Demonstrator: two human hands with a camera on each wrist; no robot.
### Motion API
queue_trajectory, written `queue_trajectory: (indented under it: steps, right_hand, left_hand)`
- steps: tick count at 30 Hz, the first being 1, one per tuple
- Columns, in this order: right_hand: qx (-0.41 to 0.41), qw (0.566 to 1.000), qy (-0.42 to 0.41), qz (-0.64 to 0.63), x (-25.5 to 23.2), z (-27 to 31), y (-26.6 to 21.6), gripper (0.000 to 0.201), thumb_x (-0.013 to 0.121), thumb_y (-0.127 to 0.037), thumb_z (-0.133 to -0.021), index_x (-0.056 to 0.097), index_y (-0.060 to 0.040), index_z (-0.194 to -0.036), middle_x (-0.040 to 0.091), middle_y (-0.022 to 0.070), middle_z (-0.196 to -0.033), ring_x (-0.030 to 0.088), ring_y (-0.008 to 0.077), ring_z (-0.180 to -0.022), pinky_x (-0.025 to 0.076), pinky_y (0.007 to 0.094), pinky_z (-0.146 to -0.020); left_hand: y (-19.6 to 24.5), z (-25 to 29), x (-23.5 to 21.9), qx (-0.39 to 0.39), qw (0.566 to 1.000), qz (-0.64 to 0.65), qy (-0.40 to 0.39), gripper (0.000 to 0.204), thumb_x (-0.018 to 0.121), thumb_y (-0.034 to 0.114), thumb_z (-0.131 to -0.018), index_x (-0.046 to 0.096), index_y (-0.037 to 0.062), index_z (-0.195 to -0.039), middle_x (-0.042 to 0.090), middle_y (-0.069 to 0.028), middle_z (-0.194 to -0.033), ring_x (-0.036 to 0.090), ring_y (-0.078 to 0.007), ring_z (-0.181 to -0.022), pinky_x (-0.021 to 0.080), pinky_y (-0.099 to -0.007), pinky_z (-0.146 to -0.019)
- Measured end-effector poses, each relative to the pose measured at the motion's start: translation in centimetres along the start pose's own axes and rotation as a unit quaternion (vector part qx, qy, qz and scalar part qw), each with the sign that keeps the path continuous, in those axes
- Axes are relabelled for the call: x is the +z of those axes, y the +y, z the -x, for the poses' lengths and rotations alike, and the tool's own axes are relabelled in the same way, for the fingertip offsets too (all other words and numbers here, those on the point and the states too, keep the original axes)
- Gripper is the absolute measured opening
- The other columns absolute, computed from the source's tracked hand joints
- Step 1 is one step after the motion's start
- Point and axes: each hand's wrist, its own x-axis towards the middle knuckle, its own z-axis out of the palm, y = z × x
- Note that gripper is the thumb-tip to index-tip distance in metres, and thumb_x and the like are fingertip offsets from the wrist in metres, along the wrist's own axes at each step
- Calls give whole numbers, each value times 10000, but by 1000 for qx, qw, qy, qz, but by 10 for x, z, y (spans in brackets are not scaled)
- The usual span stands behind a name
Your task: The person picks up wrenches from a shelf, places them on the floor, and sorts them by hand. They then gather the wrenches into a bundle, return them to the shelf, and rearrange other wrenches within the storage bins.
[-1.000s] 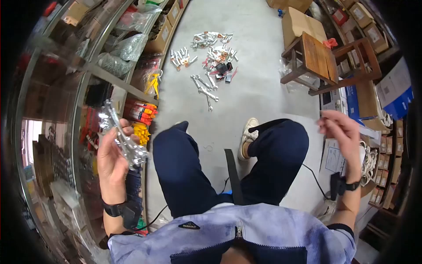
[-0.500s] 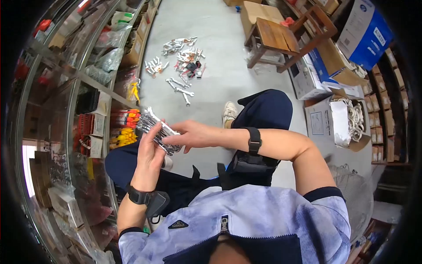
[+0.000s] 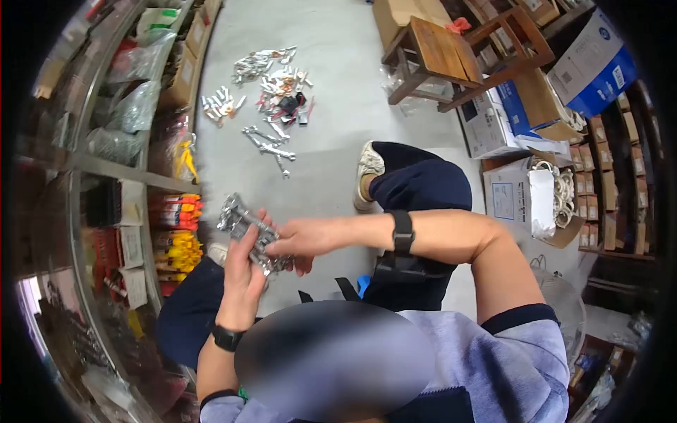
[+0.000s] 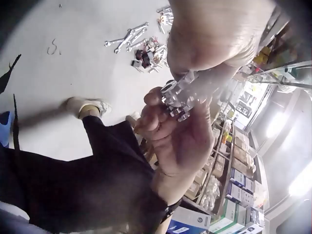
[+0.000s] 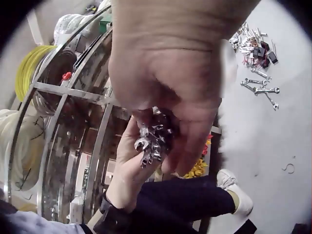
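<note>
A bundle of shiny wrenches [image 3: 238, 217] lies in the left hand [image 3: 243, 271], whose fingers and thumb curl round it. The right hand [image 3: 305, 238] reaches across and grips the same bundle near its lower end. In the left wrist view, wrench ends [image 4: 178, 100] stick out between the two hands. The right wrist view shows the open jaws of several wrenches [image 5: 152, 141] under the right palm [image 5: 170, 83]. On the floor ahead lie a few loose wrenches [image 3: 270, 146], apart from the bundle.
Piles of metal parts [image 3: 282, 81] and small black pieces [image 3: 288, 106] lie on the floor beyond. Shelving [image 3: 127, 171] with bagged goods runs along the left. A wooden chair [image 3: 441, 53] and cartons [image 3: 511, 190] stand on the right.
The right hand has come from the far right to the bundle in the left hand. Both hands have moved inward, over the space between the legs, and the view has shifted.
</note>
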Motion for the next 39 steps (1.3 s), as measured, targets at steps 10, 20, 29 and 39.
queue_trajectory:
  steps: [10,20,29,39]
  right_hand:
    - [14,997,44,-66,-4,1,-6,451,361,-411,-891,492,20,-910,550,78,-718,590,155,-550,499,267,-462]
    - [46,992,110,-52,-15,16,-26,386,398,-305,-903,486,54,-1011,589,121,-819,611,194,-645,501,290,-578]
    - [-9,994,102,-33,9,8,-21,356,389,-321,-899,452,5,-1029,569,117,-866,608,227,-742,512,293,-587]
    - [30,998,48,-23,12,-6,-32,197,469,-133,-826,456,31,-933,529,104,-796,542,172,-615,524,350,-570]
  left_hand:
    - [2,-15,3,18,998,19,-50,418,515,103,-827,367,50,-1215,512,-96,-1075,513,-204,-975,434,-342,-835]
    - [-1,-26,6,28,986,23,-161,348,563,148,-803,492,34,-1124,564,-56,-1042,523,-152,-981,435,-330,-836]
    - [-4,-18,14,99,984,52,-140,376,538,2,-791,411,40,-1142,542,-76,-1037,527,-163,-956,431,-295,-837]
    - [5,-9,3,170,978,18,-117,395,553,-14,-769,408,18,-1135,551,-94,-1021,529,-173,-960,434,-306,-831]
